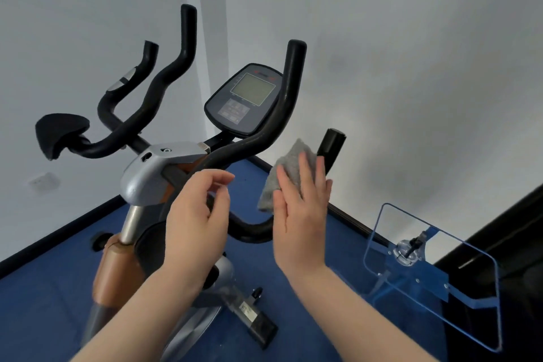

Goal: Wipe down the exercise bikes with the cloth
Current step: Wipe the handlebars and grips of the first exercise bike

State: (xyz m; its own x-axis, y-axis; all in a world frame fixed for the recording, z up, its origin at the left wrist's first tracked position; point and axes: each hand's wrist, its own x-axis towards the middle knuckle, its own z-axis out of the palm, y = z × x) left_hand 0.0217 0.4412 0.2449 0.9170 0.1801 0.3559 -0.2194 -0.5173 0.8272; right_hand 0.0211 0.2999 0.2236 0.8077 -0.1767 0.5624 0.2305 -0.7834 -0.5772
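No brand or wording can be read anywhere: the exercise bike [152,173] carries a dark console [245,101] with a pale blank screen and a keypad whose markings are too blurred to make out, and a small label low on the front stabiliser [255,317] is just as unreadable.

The grey cloth [286,169] is at the bike's right-hand handlebar grip [329,150], pressed against it by the right hand [301,214], whose fingers lie straight and flat over the fabric. The cloth hides the part of the grip behind it; only the grip's black top end shows above. Whether the thumb hooks round the bar cannot be told.

The left hand [197,220] hovers in front of the silver handlebar clamp [155,167], fingers loosely curled and apart, holding nothing; it covers part of the handlebar loop and the frame beneath.

The black elbow pad [60,134] sits at the bike's left side. The bike stands on blue carpet [44,288] in the room's corner, against white walls. At the carpet's right edge a clear blue acrylic panel [440,273] stands on a bracket, its lower part cut off, beside a dark object too shadowed to identify.
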